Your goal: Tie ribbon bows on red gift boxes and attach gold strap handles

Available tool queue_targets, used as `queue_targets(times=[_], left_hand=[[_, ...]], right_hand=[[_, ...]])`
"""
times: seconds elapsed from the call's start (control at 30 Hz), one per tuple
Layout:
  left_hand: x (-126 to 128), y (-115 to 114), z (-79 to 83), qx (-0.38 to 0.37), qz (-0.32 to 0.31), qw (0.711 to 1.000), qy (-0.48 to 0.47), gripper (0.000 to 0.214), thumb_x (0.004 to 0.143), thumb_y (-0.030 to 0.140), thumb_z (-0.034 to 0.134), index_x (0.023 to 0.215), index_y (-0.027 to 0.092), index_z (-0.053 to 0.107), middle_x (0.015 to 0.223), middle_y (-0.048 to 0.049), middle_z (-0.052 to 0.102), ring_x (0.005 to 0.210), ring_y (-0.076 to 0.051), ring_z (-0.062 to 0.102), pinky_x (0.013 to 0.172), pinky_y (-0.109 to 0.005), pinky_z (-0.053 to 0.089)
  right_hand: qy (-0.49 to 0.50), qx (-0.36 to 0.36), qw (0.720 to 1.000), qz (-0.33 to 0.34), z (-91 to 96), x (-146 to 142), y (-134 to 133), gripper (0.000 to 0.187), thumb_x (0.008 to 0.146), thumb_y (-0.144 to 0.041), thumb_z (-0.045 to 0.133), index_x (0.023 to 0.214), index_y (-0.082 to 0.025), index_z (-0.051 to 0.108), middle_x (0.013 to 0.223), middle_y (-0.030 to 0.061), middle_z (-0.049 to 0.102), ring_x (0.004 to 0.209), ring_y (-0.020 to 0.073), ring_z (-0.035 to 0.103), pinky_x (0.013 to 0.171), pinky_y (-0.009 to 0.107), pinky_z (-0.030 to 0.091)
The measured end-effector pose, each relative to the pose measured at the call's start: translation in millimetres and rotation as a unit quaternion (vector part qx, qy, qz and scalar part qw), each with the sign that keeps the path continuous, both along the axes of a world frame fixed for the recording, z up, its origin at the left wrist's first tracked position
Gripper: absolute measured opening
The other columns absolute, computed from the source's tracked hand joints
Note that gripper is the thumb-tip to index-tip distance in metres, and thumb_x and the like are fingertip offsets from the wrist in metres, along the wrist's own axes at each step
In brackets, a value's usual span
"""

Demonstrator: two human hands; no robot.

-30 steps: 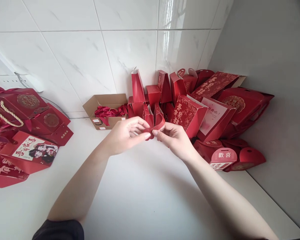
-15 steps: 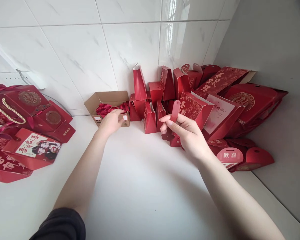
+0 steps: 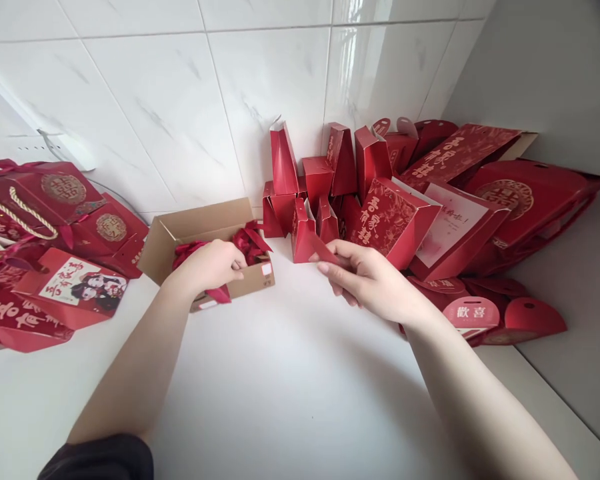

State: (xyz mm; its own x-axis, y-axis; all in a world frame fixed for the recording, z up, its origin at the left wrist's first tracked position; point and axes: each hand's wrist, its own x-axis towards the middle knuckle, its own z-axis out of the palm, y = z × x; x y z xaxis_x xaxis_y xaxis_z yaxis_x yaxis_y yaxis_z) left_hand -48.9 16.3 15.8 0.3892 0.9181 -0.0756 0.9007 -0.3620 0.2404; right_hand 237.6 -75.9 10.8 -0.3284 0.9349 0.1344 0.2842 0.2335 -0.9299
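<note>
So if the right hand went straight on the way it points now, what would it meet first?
Probably the small red box standing just beyond the red strip that the right hand holds; depth is unclear, so the hand might pass above it.

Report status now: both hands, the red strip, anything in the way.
Left hand over red ribbons in open cardboard box, grip unclear. Right hand pinches red strip. Small red gift boxes stand just beyond the strip.

"歡喜" on flap (image 3: pixel 471 313), "吾家有" on floral box (image 3: pixel 386 217)
</note>
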Motion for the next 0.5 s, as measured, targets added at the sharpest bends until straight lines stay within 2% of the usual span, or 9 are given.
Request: queue_targets(times=[0.13,0.2,0.3,0.4,0.5], left_hand=[[7,-51,25.8,-0.137,-0.073,0.988,-0.015,0.018,0.08,0.037,0.06,0.087,0.034,0.077,0.07,0.0027,0.074,0.057,-0.017,0.066,0.051,-0.025,0.044],[6,-69,40.6,-0.113,-0.093,0.989,-0.034,0.021,0.082,0.04,0.059,0.094,0.035,0.076,0.082,0.0026,0.076,0.061,-0.017,0.067,0.053,-0.024,0.046],[2,-80,52.0,0.006,-0.052,0.997,-0.064,0.024,0.084,0.043,0.059,0.099,0.033,0.074,0.094,0.0011,0.076,0.067,-0.019,0.068,0.054,-0.025,0.047],[2,-76,41.9,0.032,-0.048,0.997,-0.051,0.029,0.081,0.045,0.061,0.104,0.031,0.072,0.094,-0.0018,0.074,0.077,-0.022,0.069,0.061,-0.027,0.05],[12,-67,16.3,-0.011,-0.063,0.998,-0.002,0.043,0.069,0.045,0.071,0.109,0.028,0.069,0.104,-0.0051,0.071,0.088,-0.026,0.068,0.07,-0.03,0.051]], right_hand=[[-0.125,0.023,0.992,0.022,-6.7,-1,1,0.028,0.092,-0.038,0.052,0.118,-0.025,0.053,0.073,-0.0018,0.063,0.057,0.0132,0.055,0.053,0.025,0.043],[-0.155,0.048,0.986,0.031,-8.5,-2,0,0.034,0.093,-0.032,0.051,0.127,-0.027,0.048,0.077,-0.0012,0.065,0.063,0.0148,0.057,0.059,0.026,0.044],[-0.176,0.077,0.981,0.036,-7.2,-1,-2,0.035,0.094,-0.027,0.048,0.128,-0.028,0.047,0.078,-0.0017,0.064,0.063,0.0147,0.055,0.059,0.026,0.042],[-0.178,0.109,0.977,0.034,-2.5,-3,-5,0.019,0.095,-0.025,0.046,0.107,-0.026,0.06,0.08,-0.0015,0.065,0.063,0.0131,0.054,0.06,0.026,0.041],[-0.155,0.144,0.975,0.066,1.3,-12,-13,0.015,0.094,-0.025,0.05,0.093,-0.022,0.065,0.087,0.0001,0.068,0.073,0.0135,0.058,0.067,0.026,0.043]])
